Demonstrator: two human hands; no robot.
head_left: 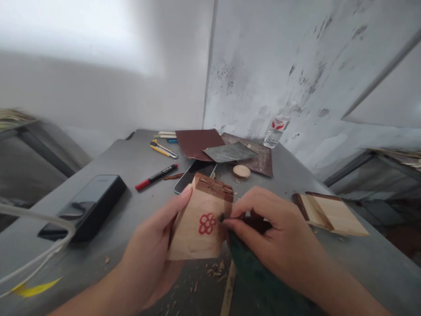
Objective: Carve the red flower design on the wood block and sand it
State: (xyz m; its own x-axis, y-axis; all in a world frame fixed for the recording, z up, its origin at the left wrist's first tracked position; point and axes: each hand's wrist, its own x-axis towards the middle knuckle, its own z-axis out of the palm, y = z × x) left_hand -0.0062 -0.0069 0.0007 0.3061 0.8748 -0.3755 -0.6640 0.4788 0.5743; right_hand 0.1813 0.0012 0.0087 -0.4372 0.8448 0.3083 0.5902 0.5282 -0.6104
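Note:
My left hand (158, 237) grips a light wood block (194, 245) by its left side, thumb near the top corner. The block has a rough brown bark edge along its far end and a small red flower (207, 224) drawn on its face. My right hand (272, 228) pinches a slim dark tool (221, 217), its tip beside the right of the flower; the fingers hide most of it, so its kind is unclear. Below the right hand lies something dark green (259, 272), blurred. Wood shavings (217, 270) are scattered on the table beneath the block.
Beyond the block lie a phone (190, 175), a red-capped marker (156, 177), a yellow utility knife (163, 149), sandpaper sheets (200, 142) and a wood slice (241, 171). A black device (88, 206) sits left, wood pieces (332, 213) right, a water bottle (276, 131) far back.

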